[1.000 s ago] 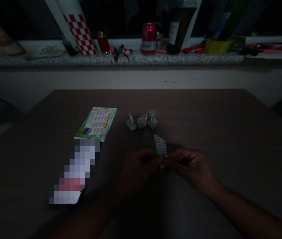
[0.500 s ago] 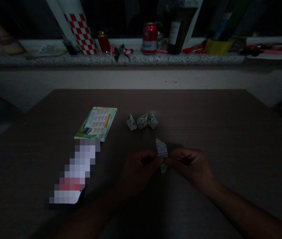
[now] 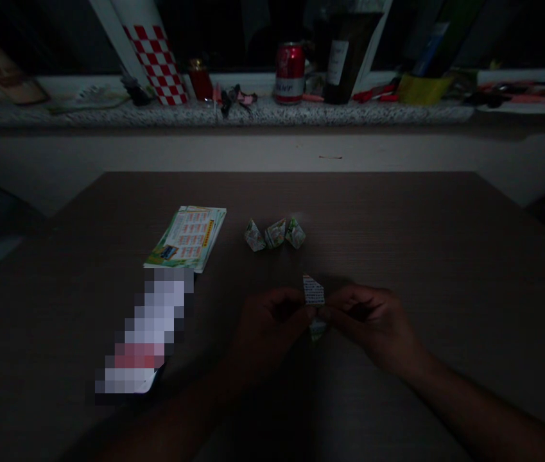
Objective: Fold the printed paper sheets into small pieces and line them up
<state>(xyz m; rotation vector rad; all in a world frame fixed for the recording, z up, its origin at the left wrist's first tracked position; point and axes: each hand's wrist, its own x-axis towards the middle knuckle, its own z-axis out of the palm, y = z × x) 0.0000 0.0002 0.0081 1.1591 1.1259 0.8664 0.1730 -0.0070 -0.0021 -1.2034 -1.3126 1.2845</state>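
Note:
A small folded piece of printed paper (image 3: 314, 292) is pinched between both hands, low over the table. My left hand (image 3: 272, 321) grips its left edge with thumb and forefinger. From the other side, my right hand (image 3: 373, 317) pinches the right edge, the two thumb tips nearly meeting at its middle. The paper's pointed ends stick out above and below the thumbs; the fingertips hide its centre. Beyond the hands stand three folded paper pieces in a row: a left one (image 3: 255, 236), a middle one (image 3: 275, 233) and a right one (image 3: 295, 233).
Left of the hands lies a stack of printed calendar sheets (image 3: 185, 237), with a blurred-out phone-like device (image 3: 144, 340) nearer me. Behind the wooden table (image 3: 373, 212), a granite sill (image 3: 253, 114) holds a red can (image 3: 289, 74), a dark tube (image 3: 344, 61) and a checkered cylinder (image 3: 159, 67).
The paper between my fingers has shifted slightly toward me and tilted a little. Both hands keep their pinch in nearly the same place.

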